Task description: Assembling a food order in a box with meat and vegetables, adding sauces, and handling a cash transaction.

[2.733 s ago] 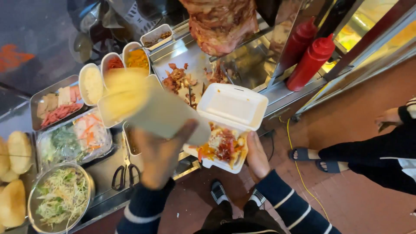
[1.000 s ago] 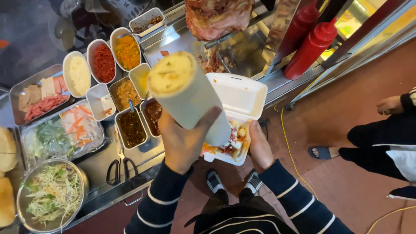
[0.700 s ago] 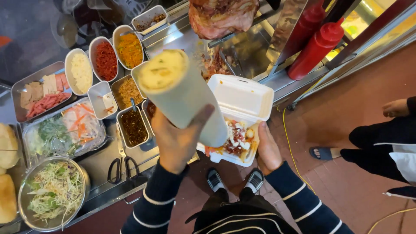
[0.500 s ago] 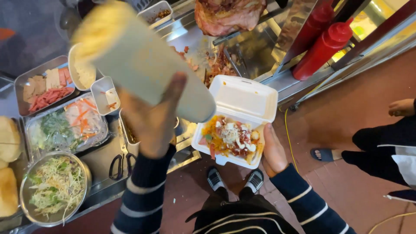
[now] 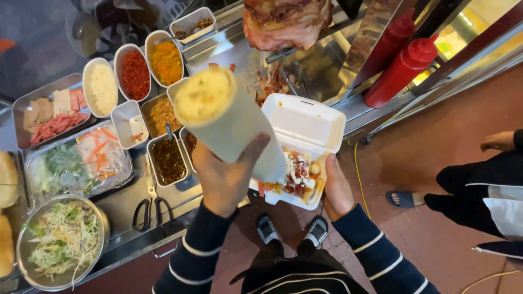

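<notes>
My left hand (image 5: 222, 177) grips a pale cream squeeze bottle (image 5: 229, 117), tipped over with its flat base towards the camera and its nozzle end down over the food. My right hand (image 5: 338, 189) holds from below an open white foam box (image 5: 305, 124). The box contains a mixed filling (image 5: 294, 175) of red and yellow pieces with white sauce streaked on top. The bottle's tip is hidden behind its body and my hand.
Steel tubs of toppings (image 5: 136, 73) and a dark sauce tub (image 5: 168, 159) line the counter. Scissors (image 5: 148, 211), a bowl of shredded cabbage (image 5: 60, 242), bread rolls (image 5: 7, 179), a meat spit (image 5: 286, 22) and red bottles (image 5: 402, 71) stand around. Another person's legs (image 5: 479, 190) are right.
The bottle came up close to the camera, then dropped back down over the box. White sauce now lies on the filling. My right hand kept the box in place.
</notes>
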